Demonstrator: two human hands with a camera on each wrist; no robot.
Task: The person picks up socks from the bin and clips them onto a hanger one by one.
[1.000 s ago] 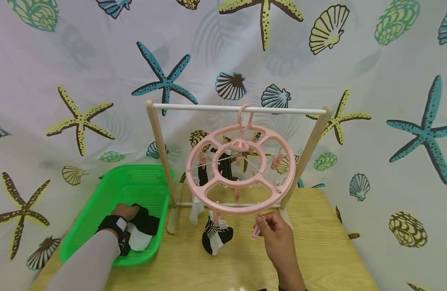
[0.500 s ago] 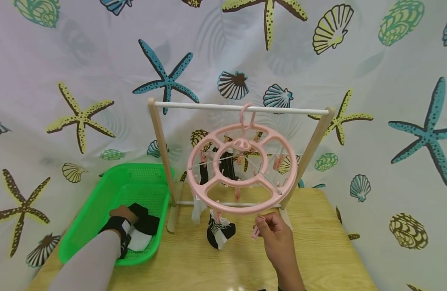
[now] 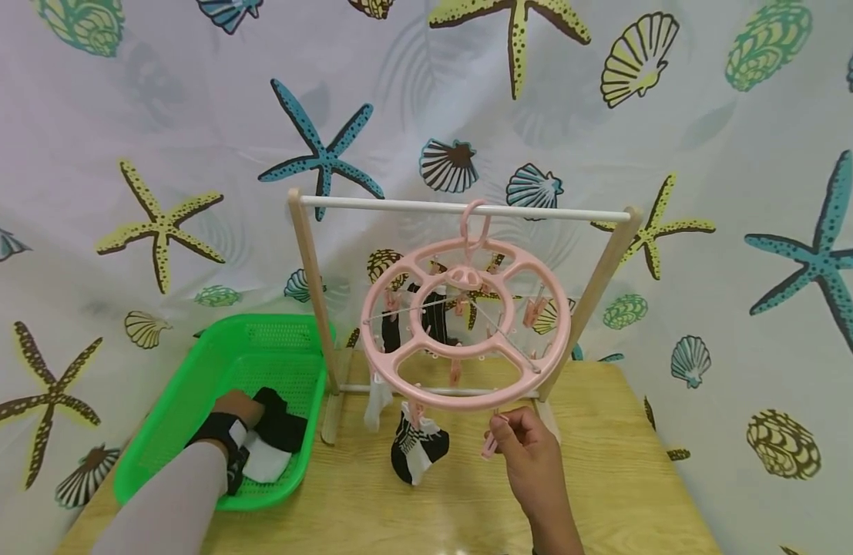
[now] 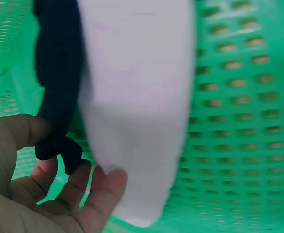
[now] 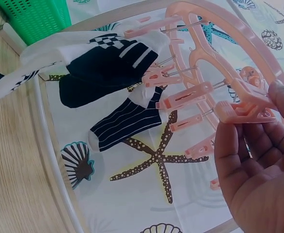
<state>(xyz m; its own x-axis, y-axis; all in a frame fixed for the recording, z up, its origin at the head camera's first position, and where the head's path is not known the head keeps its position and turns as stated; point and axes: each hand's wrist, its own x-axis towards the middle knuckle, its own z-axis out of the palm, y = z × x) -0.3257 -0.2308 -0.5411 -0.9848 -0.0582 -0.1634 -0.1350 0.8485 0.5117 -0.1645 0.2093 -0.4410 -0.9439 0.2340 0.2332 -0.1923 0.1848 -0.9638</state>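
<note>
My left hand (image 3: pixel 240 407) is down in the green basket (image 3: pixel 124 470), gripping the end of a black sock (image 3: pixel 282 424) between thumb and fingers. Beside it lies a white sock (image 4: pixel 137 87), close against my fingertips in the left wrist view. With thumb and fingers, my right hand (image 3: pixel 533 455) pinches a pink clothespin (image 5: pixel 246 114) at the near right of the round pink hanger (image 3: pixel 461 401). The jaws of that clothespin have no cloth in them. A black-and-white sock (image 3: pixel 419 451) hangs from another clip at the hanger's near left.
A wooden rack (image 3: pixel 311 285) with a white rod (image 3: pixel 384 204) carries the hanger by its hook. Further back hang a black striped sock (image 5: pixel 127 121) and a white one (image 3: pixel 378 402). The wooden table (image 3: pixel 606 462) stretches to the right, before a shell-patterned curtain (image 3: pixel 426 92).
Both hands keep nearly the same places, the left in the basket and the right on the clothespin. The near hanging sock has swayed a little, and the head view has shifted slightly.
</note>
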